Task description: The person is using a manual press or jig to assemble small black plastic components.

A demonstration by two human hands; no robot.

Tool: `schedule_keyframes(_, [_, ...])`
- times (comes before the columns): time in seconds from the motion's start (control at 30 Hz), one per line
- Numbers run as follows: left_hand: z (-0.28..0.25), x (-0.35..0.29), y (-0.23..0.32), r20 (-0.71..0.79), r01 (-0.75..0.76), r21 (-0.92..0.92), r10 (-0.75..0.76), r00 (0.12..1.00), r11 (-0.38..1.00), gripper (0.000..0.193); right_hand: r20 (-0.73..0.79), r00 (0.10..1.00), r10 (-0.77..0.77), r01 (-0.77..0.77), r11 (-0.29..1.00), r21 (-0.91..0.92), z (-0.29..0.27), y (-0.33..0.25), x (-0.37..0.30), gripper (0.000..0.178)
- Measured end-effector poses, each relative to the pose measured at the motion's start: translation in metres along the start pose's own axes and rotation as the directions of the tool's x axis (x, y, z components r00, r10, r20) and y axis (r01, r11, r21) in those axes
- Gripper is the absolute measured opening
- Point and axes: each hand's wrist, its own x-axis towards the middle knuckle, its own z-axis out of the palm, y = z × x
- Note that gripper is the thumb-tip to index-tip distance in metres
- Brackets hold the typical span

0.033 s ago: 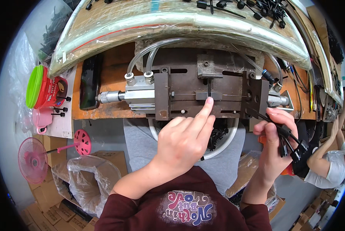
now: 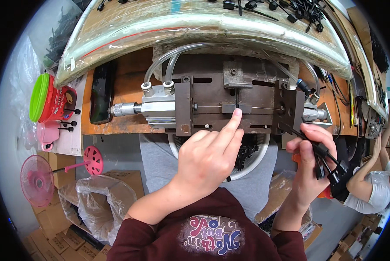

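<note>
My left hand [image 2: 207, 154] reaches over a dark metal clamping jig [image 2: 210, 95]. Its index fingertip rests on the near end of a thin black rod [image 2: 237, 98] lying across a small grey block [image 2: 226, 108] at the jig's centre. Two fingers are stretched forward, the others curl, and no object shows in that hand. To the right, my right hand [image 2: 313, 161] is closed round several black rods with knobbed ends [image 2: 322, 152]. Their heads point toward me, and their thin ends reach toward the jig's right upright [image 2: 287, 106].
Silver air cylinders [image 2: 159, 108] with clear hoses flank the jig. A plastic-wrapped tray edge [image 2: 212, 22] curves behind it, with loose black parts [image 2: 297, 9]. Left are a phone [image 2: 102, 98], a red tub [image 2: 55, 101], a pink fan [image 2: 37, 180] and a lined box [image 2: 101, 200]. Another person [image 2: 371, 189] sits right.
</note>
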Motion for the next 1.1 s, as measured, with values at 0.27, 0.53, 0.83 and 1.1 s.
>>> schedule_keyframes(0.27, [-0.004, 0.003, 0.0, 0.033, 0.036, -0.029, -0.035, 0.999, 0.999, 0.029, 0.113, 0.954, -0.276, 0.296, 0.825, -0.482, -0.002, 0.0, -0.009, 0.025])
schedule_keyframes(0.53, [-0.027, 0.002, 0.018, 0.117, 0.164, -0.812, -0.119, 0.986, 0.56, 0.042, 0.461, 0.765, -0.45, 0.641, 0.597, -0.481, 0.007, 0.001, -0.017, 0.034])
schedule_keyframes(0.83, [-0.027, -0.005, 0.007, 0.007, 0.059, -0.344, -0.06, 0.998, 0.937, 0.04, 0.205, 0.888, -0.411, 0.455, 0.72, -0.524, 0.014, 0.015, -0.018, 0.026])
schedule_keyframes(1.1, [-0.011, 0.001, 0.003, 0.102, -0.038, 0.0, 0.038, 0.994, 0.999, 0.027, 0.155, 0.92, -0.359, 0.39, 0.877, -0.282, 0.004, 0.026, -0.025, 0.024])
